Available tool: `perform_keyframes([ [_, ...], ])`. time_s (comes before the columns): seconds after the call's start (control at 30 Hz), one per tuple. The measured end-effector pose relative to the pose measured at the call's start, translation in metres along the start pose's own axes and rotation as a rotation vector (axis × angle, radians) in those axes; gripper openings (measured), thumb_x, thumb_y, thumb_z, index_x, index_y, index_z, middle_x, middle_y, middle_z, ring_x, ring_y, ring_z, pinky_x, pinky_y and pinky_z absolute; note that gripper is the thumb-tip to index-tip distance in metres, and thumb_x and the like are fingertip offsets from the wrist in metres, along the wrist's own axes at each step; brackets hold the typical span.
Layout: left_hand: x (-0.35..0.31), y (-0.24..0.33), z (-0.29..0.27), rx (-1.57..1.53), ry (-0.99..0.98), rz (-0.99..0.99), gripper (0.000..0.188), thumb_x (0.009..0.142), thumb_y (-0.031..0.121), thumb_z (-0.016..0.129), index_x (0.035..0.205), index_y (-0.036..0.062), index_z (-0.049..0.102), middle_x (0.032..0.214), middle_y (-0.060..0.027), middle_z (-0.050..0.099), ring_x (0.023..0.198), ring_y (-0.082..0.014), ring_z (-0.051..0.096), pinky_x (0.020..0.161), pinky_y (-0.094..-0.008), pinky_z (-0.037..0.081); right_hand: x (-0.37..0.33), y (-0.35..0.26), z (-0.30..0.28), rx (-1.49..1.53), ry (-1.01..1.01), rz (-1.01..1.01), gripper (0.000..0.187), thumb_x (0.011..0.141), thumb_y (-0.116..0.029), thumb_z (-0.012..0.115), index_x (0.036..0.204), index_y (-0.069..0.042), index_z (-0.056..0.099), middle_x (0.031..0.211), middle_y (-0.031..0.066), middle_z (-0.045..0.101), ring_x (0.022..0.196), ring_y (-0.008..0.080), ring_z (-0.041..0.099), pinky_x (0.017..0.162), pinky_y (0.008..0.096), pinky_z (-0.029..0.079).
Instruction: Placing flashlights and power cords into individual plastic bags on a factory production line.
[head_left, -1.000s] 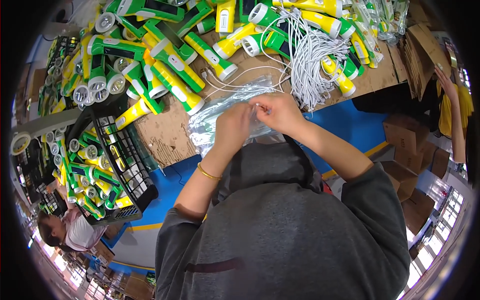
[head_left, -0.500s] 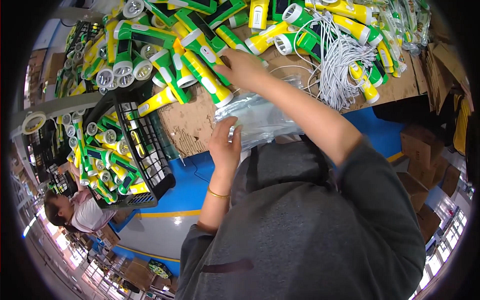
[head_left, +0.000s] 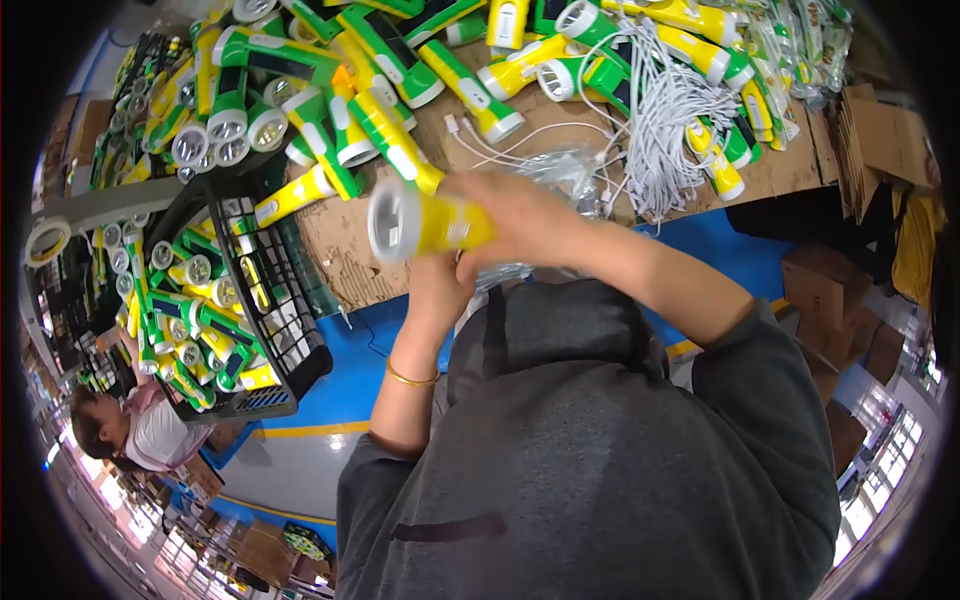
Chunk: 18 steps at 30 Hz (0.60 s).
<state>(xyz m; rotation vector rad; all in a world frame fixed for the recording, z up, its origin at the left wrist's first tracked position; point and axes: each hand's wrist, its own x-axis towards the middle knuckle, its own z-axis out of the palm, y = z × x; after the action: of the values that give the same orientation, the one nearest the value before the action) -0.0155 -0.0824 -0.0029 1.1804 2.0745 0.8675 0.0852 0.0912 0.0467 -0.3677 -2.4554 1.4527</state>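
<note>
A yellow flashlight [head_left: 445,222] with a wide white head lies sideways in my right hand [head_left: 522,220], whose fingers are closed round its body; motion blurs it slightly. Just below it is my left hand [head_left: 438,288], its fingers mostly hidden behind the flashlight, so I cannot tell whether they grip it. Clear plastic bags [head_left: 565,170] lie on the cardboard-covered table [head_left: 350,245], partly behind my right hand and forearm. Beyond my hands, several green and yellow flashlights [head_left: 390,60] are heaped along the table's far side.
A bundle of white cables [head_left: 665,150] lies at the right of the table. A black basket [head_left: 290,345] full of flashlights stands at the left, with a roll of tape [head_left: 48,243] near it. Another person [head_left: 145,425] is at far left. Cardboard boxes [head_left: 830,290] stand at right.
My right hand has picked up a flashlight from the heap and brought it nearer, over my left hand. White cable ends show where it was reaching. The view has shifted slightly.
</note>
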Motion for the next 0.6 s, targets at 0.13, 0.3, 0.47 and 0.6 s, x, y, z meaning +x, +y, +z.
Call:
perform_keyframes([
  [0.13,0.011,0.021,-0.013,-0.241,-0.159,-0.111,0.043,0.076,-0.005,0.062,0.119,-0.0002,0.057,0.12,-0.0184,0.06,0.106,-0.032,0.061,0.086,-0.0391,0.051,-0.032,0.034,-0.012,-0.329,-0.196,-0.199,0.059,0.074,-0.019,0.071,0.127,-0.004,0.051,0.116,0.0146,0.057,0.111,0.0319,0.054,0.092,0.0407,0.047],
  [0.3,0.011,0.052,0.0,0.136,-0.113,0.311,0.056,0.072,-0.014,0.052,0.126,-0.0032,0.05,0.14,-0.0242,0.041,0.122,-0.0398,0.049,0.094,-0.0397,0.05,-0.056,0.036,-0.03,-0.83,-0.348,-0.027,0.041,0.078,-0.011,0.058,0.118,-0.006,0.058,0.107,0.0097,0.061,0.108,0.0289,0.057,0.084,0.0406,0.051],
  [0.47,0.002,0.042,0.006,0.184,-0.03,0.188,0.052,0.072,-0.013,0.049,0.122,-0.004,0.054,0.131,-0.024,0.051,0.11,-0.0408,0.057,0.091,-0.042,0.05,-0.033,0.034,-0.039,-0.188,-0.271,0.024,0.016,0.079,-0.018,0.067,0.09,-0.007,0.067,0.084,0.0135,0.066,0.076,0.0349,0.063,0.071,0.0414,0.051],
  [0.6,-0.005,0.031,-0.002,0.171,0.001,0.16,0.044,0.074,-0.012,0.05,0.116,-0.0033,0.059,0.126,-0.0228,0.055,0.106,-0.0402,0.059,0.089,-0.0421,0.05,-0.001,0.077,-0.027,-0.463,0.019,0.381,0.012,0.079,-0.018,0.066,0.08,-0.006,0.065,0.077,0.0128,0.065,0.076,0.0344,0.063,0.068,0.0447,0.049],
])
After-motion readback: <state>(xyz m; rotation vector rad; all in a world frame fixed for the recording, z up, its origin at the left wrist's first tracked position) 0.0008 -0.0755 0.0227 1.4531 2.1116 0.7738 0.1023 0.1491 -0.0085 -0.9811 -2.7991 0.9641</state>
